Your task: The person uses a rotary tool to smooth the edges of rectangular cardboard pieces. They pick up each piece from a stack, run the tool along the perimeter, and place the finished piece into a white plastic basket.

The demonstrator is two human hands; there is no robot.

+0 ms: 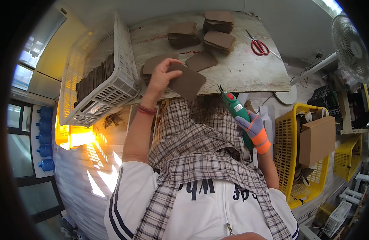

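Observation:
My left hand (162, 76), bare with a red bracelet at the wrist, pinches a brown rounded-corner panel (189, 83) over the table's near edge. In my right hand (254, 129), which wears a grey and orange glove, is a green handheld power cutter (233, 105) with a red button. Its dark pointed jaws face up and away from me, apart from the panel. Just behind my left hand, a low stack of similar panels (152, 63) is partly covered. A single brown panel (201, 61) lies flat on the tabletop beyond the held one.
Panel stacks (182, 33) stand toward the back of the worn table (248, 76), with red-handled scissors (259, 47) on its right. A white crate (100, 92) of upright panels adjoins it at left. At right are a yellow basket (286, 160) holding a cardboard box (318, 140), and a fan (352, 46).

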